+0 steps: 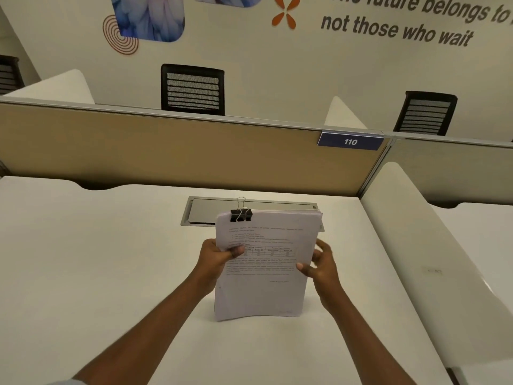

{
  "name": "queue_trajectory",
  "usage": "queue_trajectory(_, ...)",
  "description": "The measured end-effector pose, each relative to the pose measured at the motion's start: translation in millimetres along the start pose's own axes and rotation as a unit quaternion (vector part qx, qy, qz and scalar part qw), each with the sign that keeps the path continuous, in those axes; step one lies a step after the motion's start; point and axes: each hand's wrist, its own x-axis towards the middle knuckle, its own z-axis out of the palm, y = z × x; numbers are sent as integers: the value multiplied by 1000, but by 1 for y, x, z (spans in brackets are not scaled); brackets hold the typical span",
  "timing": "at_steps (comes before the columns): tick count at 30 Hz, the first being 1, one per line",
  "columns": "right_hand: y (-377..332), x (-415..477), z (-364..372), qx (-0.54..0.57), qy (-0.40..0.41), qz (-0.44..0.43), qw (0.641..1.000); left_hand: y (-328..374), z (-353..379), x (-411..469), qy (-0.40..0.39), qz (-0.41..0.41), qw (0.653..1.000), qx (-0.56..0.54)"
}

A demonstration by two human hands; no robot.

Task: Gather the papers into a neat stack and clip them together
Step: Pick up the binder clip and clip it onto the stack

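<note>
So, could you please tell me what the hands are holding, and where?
The clipped stack of white printed papers: the left hand pinches its left edge, the right hand its right edge.

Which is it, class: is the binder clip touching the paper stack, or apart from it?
Touching. The head view shows the black binder clip clamped over the top left corner of the paper stack, its black body overlapping the top sheet.
</note>
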Motion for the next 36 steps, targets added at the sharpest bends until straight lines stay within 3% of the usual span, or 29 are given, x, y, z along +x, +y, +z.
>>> queue_trajectory(15,10,26,4,23,-93,-10,995,2,1,11,16,-14,999,26)
queue_trajectory(22,13,31,0,1,-68,-19,998,-1,5,17,31,-18,998,52)
queue_trajectory(36,40,40,-75,12,-2,48,999,-45,51,27,-89,-63,978,176)
